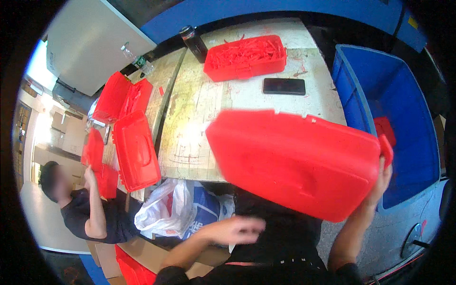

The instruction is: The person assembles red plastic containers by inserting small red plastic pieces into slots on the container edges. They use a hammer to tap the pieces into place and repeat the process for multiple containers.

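Observation:
A large red plastic box [294,161] is tilted in the air over the front edge of the table, its broad side toward me. My right hand [381,183] grips it at its right end, beside a red handle-like piece that sticks out there; some of the fingers are hidden behind the box. My left hand [237,230] is below and left of the box, in front of my body and apart from it. Motion smears its fingers, so their position cannot be made out.
On the wooden table [190,118] are a red bin [244,69] of red plastic strips, a black phone [284,86] and a dark can [192,42]. A blue crate [403,142] stands right, holding a red piece. Left, a co-worker [102,209] handles red boxes. Plastic bags [171,211] hang below.

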A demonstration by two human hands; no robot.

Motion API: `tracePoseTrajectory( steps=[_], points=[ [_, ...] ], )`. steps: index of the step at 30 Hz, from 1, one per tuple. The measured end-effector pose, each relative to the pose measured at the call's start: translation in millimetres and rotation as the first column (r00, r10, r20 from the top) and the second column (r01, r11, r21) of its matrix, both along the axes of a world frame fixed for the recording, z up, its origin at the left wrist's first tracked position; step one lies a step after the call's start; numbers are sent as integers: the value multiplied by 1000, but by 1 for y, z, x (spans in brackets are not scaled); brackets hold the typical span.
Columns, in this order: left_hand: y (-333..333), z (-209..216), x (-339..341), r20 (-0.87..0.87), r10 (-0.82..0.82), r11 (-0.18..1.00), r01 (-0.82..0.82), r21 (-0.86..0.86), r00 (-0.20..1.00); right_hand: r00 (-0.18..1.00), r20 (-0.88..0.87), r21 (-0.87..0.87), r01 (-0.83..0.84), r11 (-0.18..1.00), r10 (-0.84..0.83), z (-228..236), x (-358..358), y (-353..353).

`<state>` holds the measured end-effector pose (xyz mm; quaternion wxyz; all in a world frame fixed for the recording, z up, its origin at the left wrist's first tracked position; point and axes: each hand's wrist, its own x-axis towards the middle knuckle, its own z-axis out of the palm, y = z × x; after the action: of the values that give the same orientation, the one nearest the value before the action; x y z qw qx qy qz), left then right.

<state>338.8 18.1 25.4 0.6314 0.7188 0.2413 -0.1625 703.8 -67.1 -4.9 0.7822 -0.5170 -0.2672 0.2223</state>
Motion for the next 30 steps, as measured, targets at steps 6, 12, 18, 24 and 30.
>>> tracePoseTrajectory(
  steps=[6, 12, 18, 24, 30],
  points=[
    [82, 130, 36, 480, -59, 530, -380, 758, 875, 789, 486, -48, -404, 913, 375, 109, -1, 75],
    [74, 63, 38, 484, 522, 850, -476, -225, 702, 720, 693, 117, -173, 978, 44, 159, -6, 84],
    [26, 0, 32, 286, 929, 366, -686, -629, 234, 760, -376, 64, -549, 833, 530, 29, -98, -7],
    [-7, -28, 34, 225, 905, 422, -682, -598, 362, 779, -528, -174, -489, 855, 338, -14, -130, -7],
    [-14, -35, 32, 227, 921, 388, -685, -617, 317, 707, -642, -107, -463, 880, 295, -8, -125, -3]
  ],
)
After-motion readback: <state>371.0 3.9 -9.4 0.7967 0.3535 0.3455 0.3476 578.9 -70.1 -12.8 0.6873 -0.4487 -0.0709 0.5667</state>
